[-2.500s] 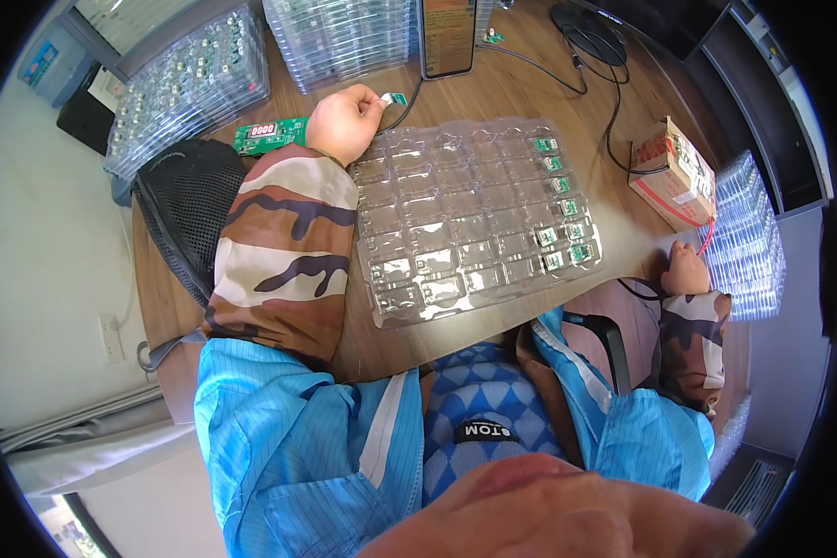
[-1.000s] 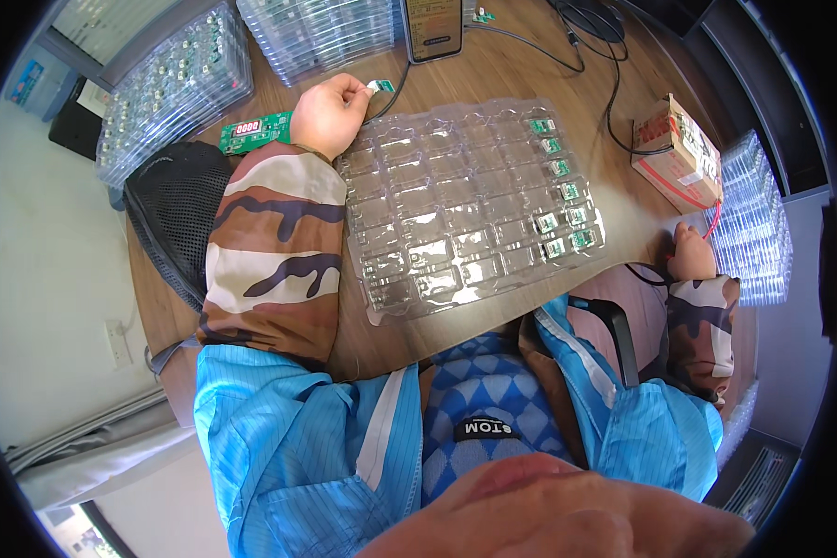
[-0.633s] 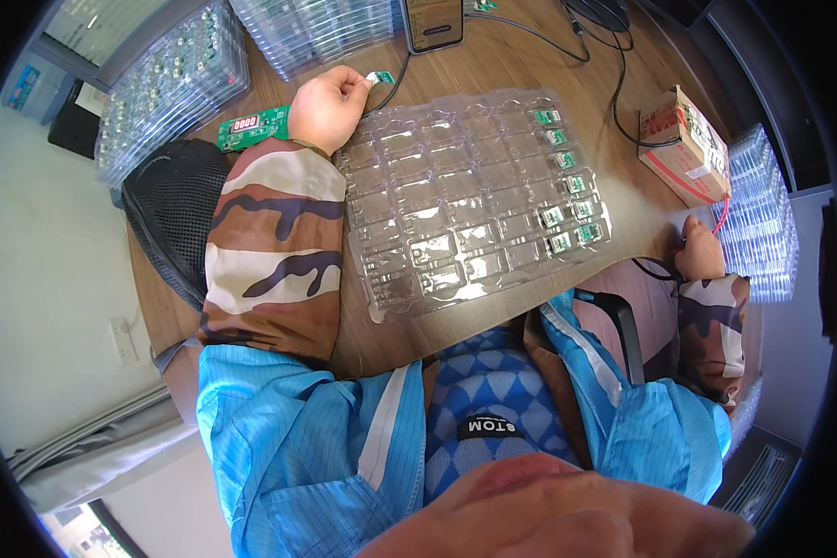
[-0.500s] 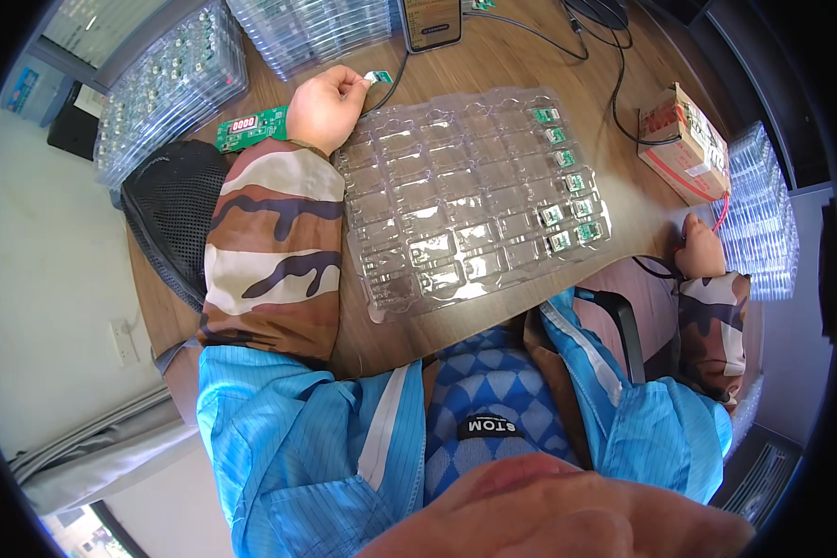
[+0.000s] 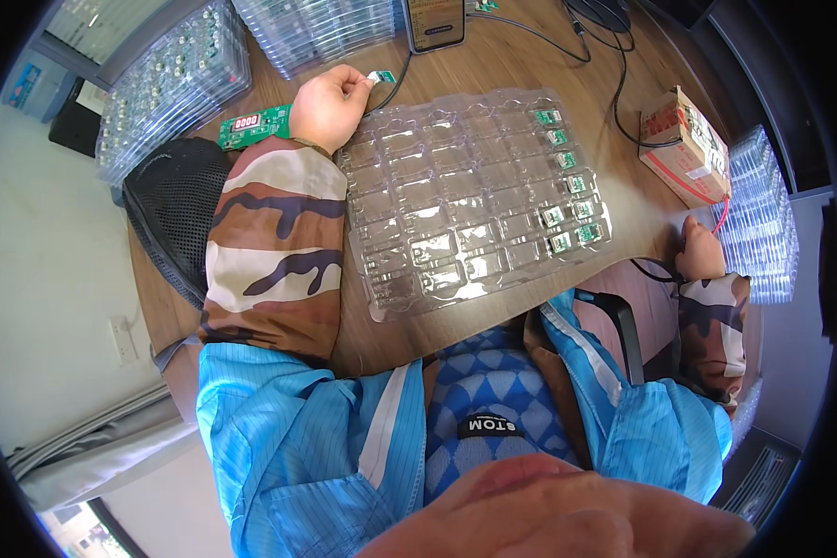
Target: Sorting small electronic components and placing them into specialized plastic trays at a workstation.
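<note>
My left hand [image 5: 327, 105] rests on the wooden table at the far left and pinches a small green circuit board [image 5: 378, 76] between its fingertips. Just left of that hand lies a longer green board with a red display [image 5: 253, 126]. A clear plastic blister tray [image 5: 456, 200] lies in front of me, with several small green boards [image 5: 567, 191] seated in the pockets along its right side. My right hand [image 5: 699, 256] sits at the table's right edge, fingers curled beside a red wire; whether it grips anything I cannot tell.
Stacks of clear trays stand at the far left [image 5: 172, 79], far middle [image 5: 312, 33] and right [image 5: 763, 214]. A cardboard box [image 5: 686, 149] sits at the right, a black mesh chair back [image 5: 172, 214] at the left. Black cables [image 5: 604, 56] and a small device [image 5: 435, 20] lie at the back.
My left hand has stayed at the far left with the small board while the view shifted slightly. My right hand has drifted a little down along the table's right edge.
</note>
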Available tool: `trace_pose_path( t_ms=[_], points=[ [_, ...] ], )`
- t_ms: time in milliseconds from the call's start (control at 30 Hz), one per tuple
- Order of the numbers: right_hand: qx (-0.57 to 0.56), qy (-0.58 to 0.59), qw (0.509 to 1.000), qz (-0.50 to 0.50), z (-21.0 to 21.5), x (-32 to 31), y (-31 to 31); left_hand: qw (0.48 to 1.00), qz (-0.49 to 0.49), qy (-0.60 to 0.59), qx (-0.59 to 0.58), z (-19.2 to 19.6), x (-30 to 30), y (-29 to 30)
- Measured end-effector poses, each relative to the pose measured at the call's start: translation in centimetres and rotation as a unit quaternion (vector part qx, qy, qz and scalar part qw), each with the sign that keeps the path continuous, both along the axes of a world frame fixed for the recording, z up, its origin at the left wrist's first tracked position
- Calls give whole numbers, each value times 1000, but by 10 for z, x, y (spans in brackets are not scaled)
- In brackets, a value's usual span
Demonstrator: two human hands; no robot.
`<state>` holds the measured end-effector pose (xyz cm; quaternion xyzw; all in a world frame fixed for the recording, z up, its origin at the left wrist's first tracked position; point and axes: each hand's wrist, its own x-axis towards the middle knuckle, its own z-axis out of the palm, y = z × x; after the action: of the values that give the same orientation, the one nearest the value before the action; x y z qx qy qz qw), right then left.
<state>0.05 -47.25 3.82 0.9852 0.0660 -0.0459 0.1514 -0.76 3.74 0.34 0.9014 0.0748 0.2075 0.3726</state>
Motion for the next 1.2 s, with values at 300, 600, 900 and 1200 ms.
trace_pose_path(
  t_ms=[300,600,900,1200],
  points=[
    [22,-104,990,90,72,-21,76,1000,16,1,0,-2,-2,2],
    [356,-16,803,478,40,67,298,1000,15,-12,0,-2,4,-2],
    [305,30,852,425,12,83,371,999,12,-49,17,-2,3,-8],
    [219,-171,873,401,13,106,355,997,15,-35,62,-7,10,3]
  ],
)
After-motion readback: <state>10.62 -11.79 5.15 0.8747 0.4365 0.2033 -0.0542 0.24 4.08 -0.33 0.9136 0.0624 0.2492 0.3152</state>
